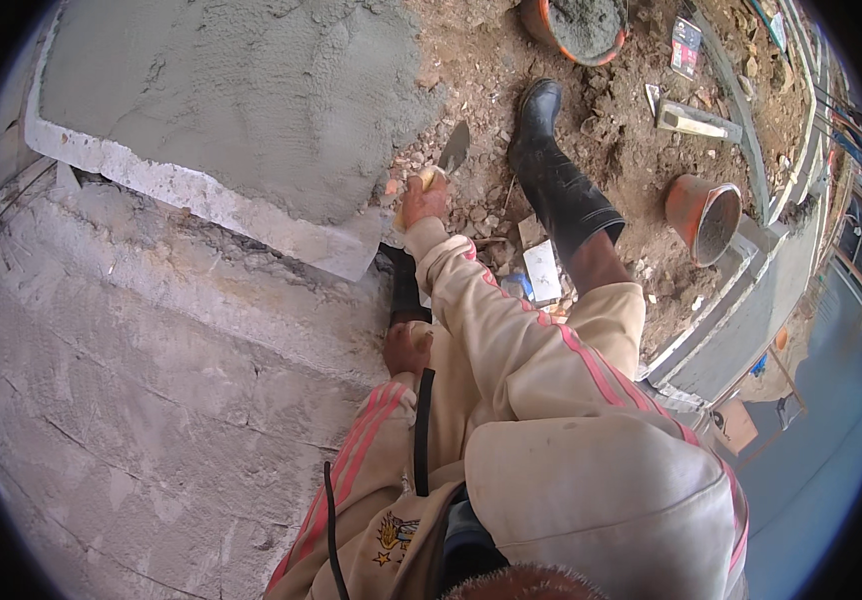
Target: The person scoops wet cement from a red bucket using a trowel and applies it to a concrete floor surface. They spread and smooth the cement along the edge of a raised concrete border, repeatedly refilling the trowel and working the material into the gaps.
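Observation:
My right hand (424,200) is closed on the handle of a trowel (456,148), whose metal blade points up and forward over rubble, beside the edge of wet grey render (221,90) on a slab. The slab has a pale, rough side face (201,210). My left hand (407,350) is lower, by my left knee and boot, with its fingers curled; what they hold, if anything, is hidden. A black rubber boot (551,170) on my right leg stands on the dirt to the right of the trowel.
An orange bucket of mortar (579,28) is at the top, another orange bucket (703,215) at the right. A wooden block (696,122) lies on the dirt (631,170). A block wall (131,400) fills the lower left; rendered ledges (741,305) run along the right.

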### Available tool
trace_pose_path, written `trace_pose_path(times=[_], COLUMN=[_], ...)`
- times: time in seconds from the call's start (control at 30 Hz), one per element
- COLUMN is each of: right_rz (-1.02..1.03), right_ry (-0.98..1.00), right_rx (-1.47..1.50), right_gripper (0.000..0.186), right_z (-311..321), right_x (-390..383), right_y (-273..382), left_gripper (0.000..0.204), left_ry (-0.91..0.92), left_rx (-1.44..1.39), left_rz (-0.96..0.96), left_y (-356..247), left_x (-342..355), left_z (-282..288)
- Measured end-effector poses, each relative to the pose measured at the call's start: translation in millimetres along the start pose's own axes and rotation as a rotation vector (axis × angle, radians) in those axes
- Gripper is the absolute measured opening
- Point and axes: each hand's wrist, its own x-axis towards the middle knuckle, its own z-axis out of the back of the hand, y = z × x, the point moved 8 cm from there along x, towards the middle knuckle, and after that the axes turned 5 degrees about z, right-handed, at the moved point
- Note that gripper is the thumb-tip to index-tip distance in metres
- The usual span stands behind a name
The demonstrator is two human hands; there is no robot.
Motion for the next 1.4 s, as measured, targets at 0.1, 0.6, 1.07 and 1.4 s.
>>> trace_pose_path(times=[0.1,0.6,1.07,1.4], right_rz=[-0.082,0.375,-0.092,-0.007], right_ry=[0.240,0.127,0.371,0.318], right_rx=[0.123,-1.165,-0.020,0.255], right_gripper=[0.042,0.046,0.033,0.029], right_z=[-21,226,79,109], right_x=[-39,316,405,355], right_y=[46,237,183,192], left_gripper=[0.053,0.050,0.048,0.046], left_ry=[-0.082,0.021,0.078,0.112], left_rx=[0.051,0.064,0.063,-0.004], left_rz=[0.001,0.095,0.173,0.110], left_y=[21,-4,-25,-14], left_x=[-8,7,8,14], left_z=[-8,-3,-10,-16])
